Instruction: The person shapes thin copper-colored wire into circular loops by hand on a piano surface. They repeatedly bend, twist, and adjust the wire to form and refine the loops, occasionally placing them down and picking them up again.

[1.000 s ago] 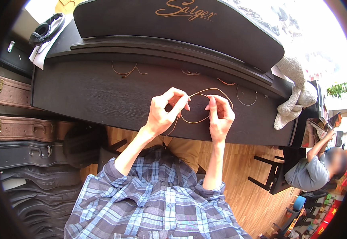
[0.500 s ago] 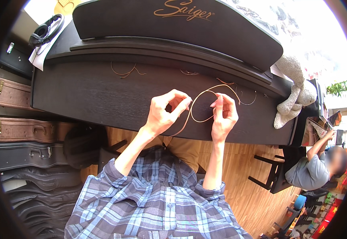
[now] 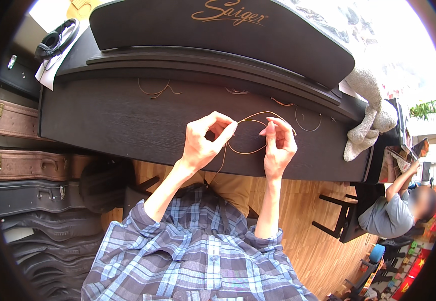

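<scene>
Over the dark lid of an upright piano [image 3: 128, 120], my two hands work on a thin golden-tan string [image 3: 248, 152] bent into a loop. My left hand [image 3: 204, 136] is closed, with thumb and index finger pinching the string where its strands meet at the loop's left side. A tail hangs below these fingertips, past the lid's front edge. My right hand [image 3: 281, 146] is closed on the loop's right side, its fingers partly hiding the string. One strand arches above the right fingertips and ends beyond that hand.
Several loose string pieces [image 3: 158, 94] lie along the back of the lid. A grey plush toy [image 3: 373, 123] slumps at its right end; headphones [image 3: 55, 40] rest at the far left. Instrument cases [image 3: 32, 195] are stacked left. A person [image 3: 393, 215] sits at right near a black bench [image 3: 339, 215].
The left fingertips now pinch the string where its strands meet. The loop has become flatter, and its upper arch has shifted left. Both hands have barely moved.
</scene>
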The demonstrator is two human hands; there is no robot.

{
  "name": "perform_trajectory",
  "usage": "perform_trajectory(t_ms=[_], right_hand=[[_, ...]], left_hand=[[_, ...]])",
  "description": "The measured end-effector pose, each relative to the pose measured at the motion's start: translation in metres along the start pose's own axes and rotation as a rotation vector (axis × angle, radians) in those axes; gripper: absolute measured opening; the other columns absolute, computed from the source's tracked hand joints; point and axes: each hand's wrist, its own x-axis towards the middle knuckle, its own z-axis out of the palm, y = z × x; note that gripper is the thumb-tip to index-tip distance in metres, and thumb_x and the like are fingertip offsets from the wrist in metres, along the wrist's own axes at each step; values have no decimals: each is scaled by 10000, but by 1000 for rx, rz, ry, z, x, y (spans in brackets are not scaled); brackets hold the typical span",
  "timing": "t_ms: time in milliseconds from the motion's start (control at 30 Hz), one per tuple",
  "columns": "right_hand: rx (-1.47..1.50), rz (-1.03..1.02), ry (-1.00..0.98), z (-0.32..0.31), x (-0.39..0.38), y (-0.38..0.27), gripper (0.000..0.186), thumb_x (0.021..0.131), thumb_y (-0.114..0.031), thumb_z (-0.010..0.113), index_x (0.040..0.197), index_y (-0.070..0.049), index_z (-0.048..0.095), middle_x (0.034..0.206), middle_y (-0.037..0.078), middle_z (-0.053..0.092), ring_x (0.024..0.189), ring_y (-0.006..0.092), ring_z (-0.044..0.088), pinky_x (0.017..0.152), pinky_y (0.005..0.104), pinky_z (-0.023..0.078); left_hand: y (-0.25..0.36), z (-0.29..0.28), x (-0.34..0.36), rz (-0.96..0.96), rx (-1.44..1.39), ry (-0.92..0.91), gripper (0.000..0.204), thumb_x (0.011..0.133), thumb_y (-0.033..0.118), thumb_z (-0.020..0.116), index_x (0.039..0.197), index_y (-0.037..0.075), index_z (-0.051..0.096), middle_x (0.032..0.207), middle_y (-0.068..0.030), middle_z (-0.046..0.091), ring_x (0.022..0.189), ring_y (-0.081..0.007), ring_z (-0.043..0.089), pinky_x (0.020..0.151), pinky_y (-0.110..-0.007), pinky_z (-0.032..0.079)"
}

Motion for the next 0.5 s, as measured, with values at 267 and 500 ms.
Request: perform_trajectory(t_ms=[267, 500], right_hand=[[41, -21, 17, 0, 0, -1, 229, 1003, -111, 689, 1220, -50, 652, 807, 0, 685, 719, 44, 628, 614, 181, 439], [90, 49, -27, -1, 1, 3, 172, 996, -108, 698, 1157, -47, 694, 840, -17, 681, 673, 25, 564, 588, 184, 403]], left_hand=[[3, 0, -1, -60, -36, -8, 59, 934, 46, 727, 974, 7, 710, 763, -44, 735, 586, -76, 670, 578, -207, 509], [-6, 0, -1, 39, 16, -31, 57, 894, 63, 769, 923, 31, 732, 737, -15, 710, 580, -52, 618, 545, -209, 467]])
